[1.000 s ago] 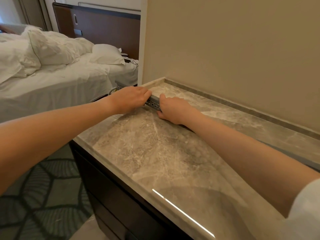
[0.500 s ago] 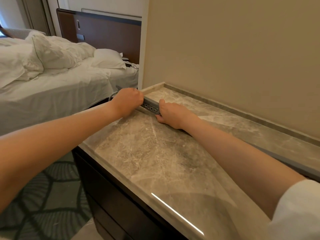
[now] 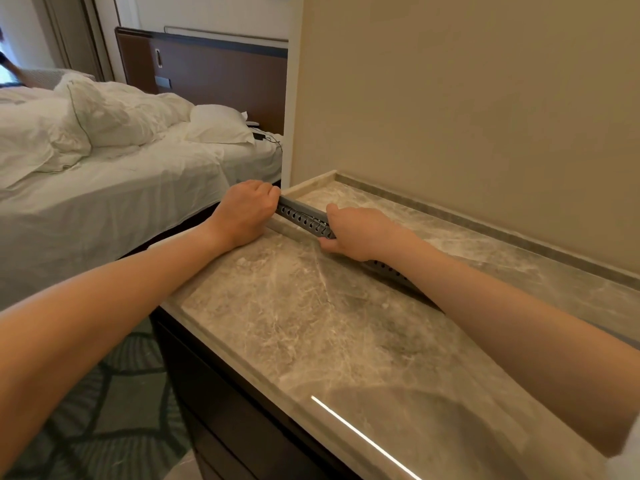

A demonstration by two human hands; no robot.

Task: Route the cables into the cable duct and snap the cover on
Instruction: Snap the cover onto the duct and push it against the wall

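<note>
A long grey slotted cable duct (image 3: 304, 218) lies on the marble countertop (image 3: 311, 323), running from its far left corner back toward the right under my right forearm. My left hand (image 3: 246, 211) is closed over the duct's far left end at the counter's edge. My right hand (image 3: 356, 233) grips the duct a short way to the right, thumb on top and fingers wrapped over the front. Between the two hands the duct's row of side slots shows. Whatever cables lie inside are hidden.
A beige wall (image 3: 467, 116) rises right behind the counter, with a low stone upstand along it. Left of the counter stands a bed (image 3: 121, 174) with white sheets, pillows and a dark headboard. Patterned carpet (image 3: 104, 410) covers the floor below; dark cabinet fronts sit under the countertop.
My left hand has slid further left to the duct's end, leaving more of the slotted side showing between the hands. My right hand keeps its grip.
</note>
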